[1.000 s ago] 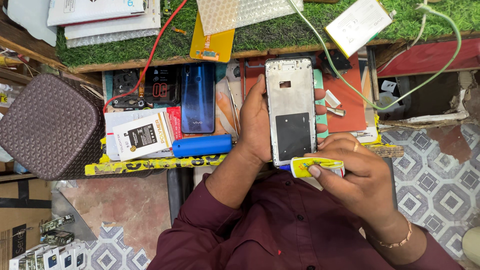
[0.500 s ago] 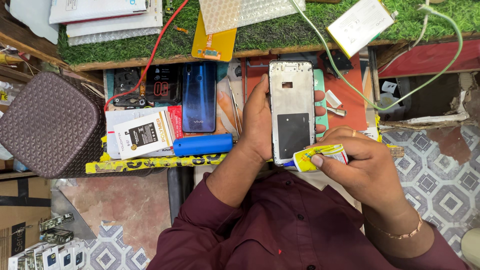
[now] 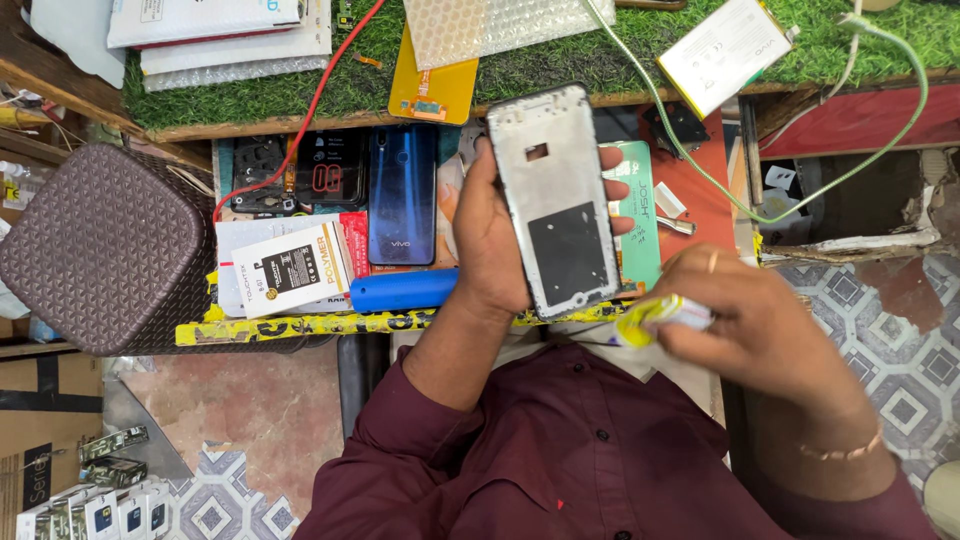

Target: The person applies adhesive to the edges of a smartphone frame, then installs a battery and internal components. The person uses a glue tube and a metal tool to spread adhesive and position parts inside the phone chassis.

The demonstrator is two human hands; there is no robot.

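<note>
My left hand (image 3: 490, 240) grips a silver phone frame (image 3: 555, 200) with a dark square patch on its lower half, held tilted above the workbench. My right hand (image 3: 745, 330) is closed around a small yellow and white tube (image 3: 655, 315) just right of the frame's bottom corner. The tube's tip points toward the frame's lower edge; whether it touches is unclear. My maroon sleeves fill the bottom of the view.
A blue phone (image 3: 402, 195), a blue cylinder (image 3: 400, 290), a white battery box (image 3: 290, 268), and a black digital device (image 3: 322, 172) lie left of my hand. A brown textured stool (image 3: 105, 250) stands at left. Green cable (image 3: 800, 190) loops at right over artificial grass (image 3: 560, 60).
The phone frame has tilted and lifted slightly. My right hand with the tube has shifted right and turned, its back now facing up.
</note>
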